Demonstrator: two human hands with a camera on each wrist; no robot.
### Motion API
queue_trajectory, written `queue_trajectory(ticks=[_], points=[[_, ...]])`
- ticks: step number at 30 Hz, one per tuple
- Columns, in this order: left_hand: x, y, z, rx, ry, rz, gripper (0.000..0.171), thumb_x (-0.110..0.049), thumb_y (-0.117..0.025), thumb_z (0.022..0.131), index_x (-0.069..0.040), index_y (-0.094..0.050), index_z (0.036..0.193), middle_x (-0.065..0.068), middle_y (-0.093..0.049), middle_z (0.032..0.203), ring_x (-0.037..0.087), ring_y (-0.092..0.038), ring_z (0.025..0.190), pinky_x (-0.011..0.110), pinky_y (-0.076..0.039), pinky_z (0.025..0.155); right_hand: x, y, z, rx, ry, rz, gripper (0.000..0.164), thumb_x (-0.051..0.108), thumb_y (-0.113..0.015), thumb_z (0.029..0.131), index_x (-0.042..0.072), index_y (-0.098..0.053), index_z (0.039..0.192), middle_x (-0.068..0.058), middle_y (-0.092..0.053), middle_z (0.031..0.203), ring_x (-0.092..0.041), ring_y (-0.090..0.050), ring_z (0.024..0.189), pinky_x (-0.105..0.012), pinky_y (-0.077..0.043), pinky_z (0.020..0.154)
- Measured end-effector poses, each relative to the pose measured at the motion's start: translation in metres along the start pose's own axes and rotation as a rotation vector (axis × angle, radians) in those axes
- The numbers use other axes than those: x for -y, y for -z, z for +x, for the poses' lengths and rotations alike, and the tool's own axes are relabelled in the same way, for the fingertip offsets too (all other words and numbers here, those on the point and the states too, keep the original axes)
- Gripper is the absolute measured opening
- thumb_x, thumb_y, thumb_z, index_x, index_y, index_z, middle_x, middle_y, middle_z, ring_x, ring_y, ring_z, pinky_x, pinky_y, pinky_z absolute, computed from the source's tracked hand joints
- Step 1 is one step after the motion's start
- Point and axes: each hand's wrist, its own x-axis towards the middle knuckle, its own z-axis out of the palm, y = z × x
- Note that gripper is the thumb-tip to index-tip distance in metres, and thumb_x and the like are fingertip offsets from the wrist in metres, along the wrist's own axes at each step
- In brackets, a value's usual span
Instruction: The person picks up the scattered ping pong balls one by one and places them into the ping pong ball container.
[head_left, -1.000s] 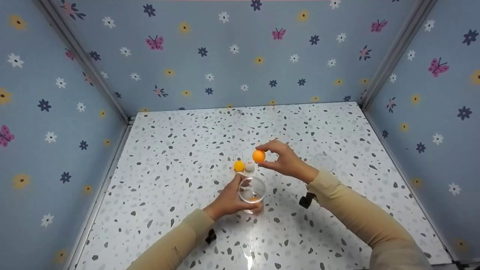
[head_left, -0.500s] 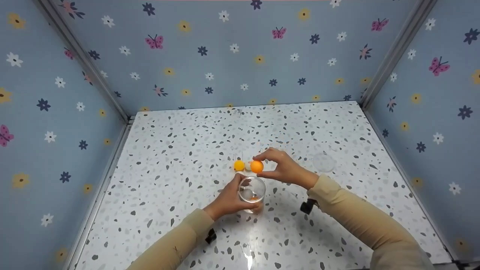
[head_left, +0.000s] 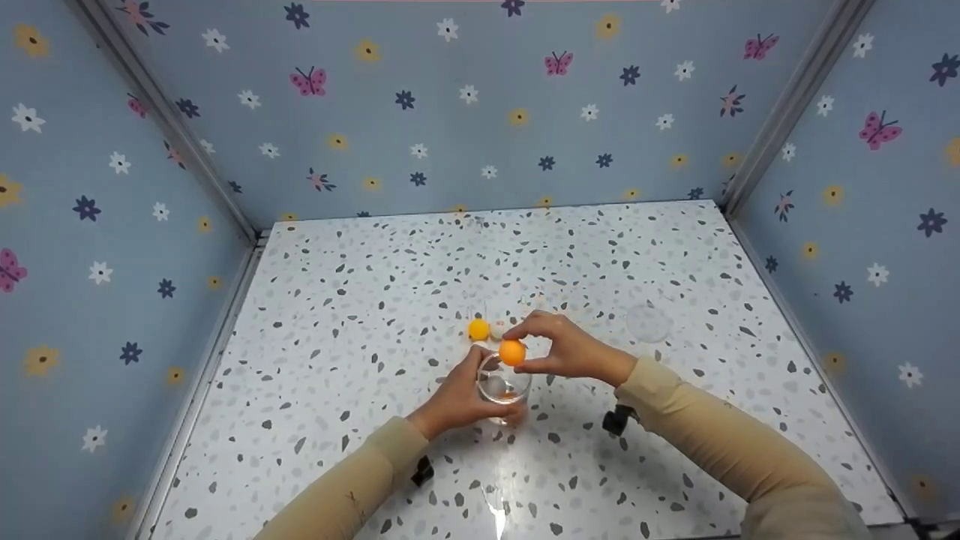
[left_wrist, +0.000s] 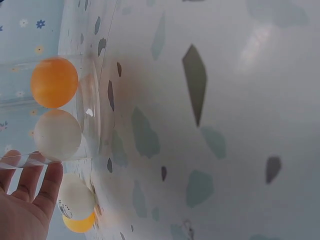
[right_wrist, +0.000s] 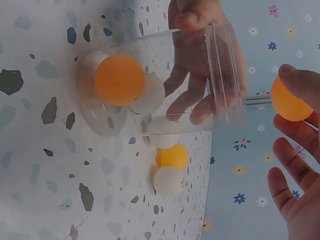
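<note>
A clear jar (head_left: 504, 382) with a threaded rim stands on the table, and my left hand (head_left: 461, 394) grips it round the side. Inside, on the jar's bottom, lie an orange ping-pong ball (left_wrist: 54, 82) and a white ping-pong ball (left_wrist: 57, 135). Between thumb and fingers, my right hand (head_left: 566, 349) pinches another orange ping-pong ball (head_left: 512, 352), which overlaps the far edge of the jar's mouth in the head view. Behind the jar sit a yellow-orange ball (head_left: 478, 330) and white balls, one white ball (right_wrist: 169, 181) showing a small red print.
A clear round disc like a lid (head_left: 648, 323) lies flat on the speckled table (head_left: 360, 300), right of the hands. Flower-patterned walls (head_left: 480, 97) with metal corner posts enclose the table at the back and both sides.
My right hand has brought the orange ping-pong ball toward me, from beyond the loose balls to the jar's rim. The left hand and the jar stay in place.
</note>
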Motion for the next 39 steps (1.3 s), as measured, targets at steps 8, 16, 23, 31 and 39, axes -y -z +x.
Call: queue_trajectory(ticks=[8, 16, 23, 31, 39], points=[[-0.001, 0.001, 0.0, -0.019, -0.007, 0.004, 0.077, -0.036, -0.1, 0.078, -0.017, -0.045, 0.128, 0.006, -0.066, 0.133, 0.018, -0.066, 0.119, 0.044, -0.053, 0.106, 0.0, -0.007, -0.004, 0.046, -0.021, 0.0, 0.037, 0.016, -0.09, 0.09, 0.007, -0.074, 0.122, -0.008, -0.077, 0.12, -0.031, -0.069, 0.113, -0.05, -0.058, 0.1], [0.0, 0.0, 0.0, -0.031, -0.001, 0.011, 0.078, -0.034, -0.101, 0.077, -0.017, -0.044, 0.128, -0.002, -0.065, 0.129, 0.02, -0.066, 0.12, 0.043, -0.053, 0.106, -0.004, -0.012, -0.007, 0.089, -0.032, -0.042, 0.036, 0.02, -0.091, 0.088, 0.009, -0.079, 0.121, -0.005, -0.079, 0.118, -0.027, -0.067, 0.109, -0.043, -0.058, 0.097], [0.0, 0.0, 0.0, -0.034, -0.002, 0.003, 0.078, -0.032, -0.101, 0.076, -0.017, -0.045, 0.128, -0.003, -0.064, 0.129, 0.015, -0.065, 0.119, 0.043, -0.052, 0.108, -0.007, -0.013, -0.007, 0.117, -0.004, -0.086, 0.038, 0.023, -0.09, 0.09, 0.011, -0.08, 0.125, -0.003, -0.081, 0.118, -0.029, -0.067, 0.107, -0.04, -0.057, 0.094], [-0.001, 0.0, -0.001, -0.031, -0.006, 0.004, 0.077, -0.032, -0.101, 0.076, -0.019, -0.044, 0.127, -0.003, -0.064, 0.128, 0.016, -0.064, 0.12, 0.044, -0.053, 0.108, -0.005, -0.014, -0.006, 0.13, 0.0, -0.12, 0.037, 0.024, -0.09, 0.09, 0.011, -0.081, 0.124, -0.002, -0.082, 0.118, -0.032, -0.068, 0.105, -0.04, -0.057, 0.093], [0.0, 0.0, 0.0, -0.012, -0.024, 0.019, 0.08, -0.04, -0.099, 0.078, -0.013, -0.045, 0.13, -0.001, -0.065, 0.134, 0.016, -0.065, 0.122, 0.041, -0.054, 0.108, -0.002, -0.013, -0.005, 0.146, 0.016, -0.157, 0.039, 0.031, -0.089, 0.091, 0.01, -0.081, 0.124, 0.0, -0.083, 0.118, -0.024, -0.067, 0.105, -0.04, -0.057, 0.093]])
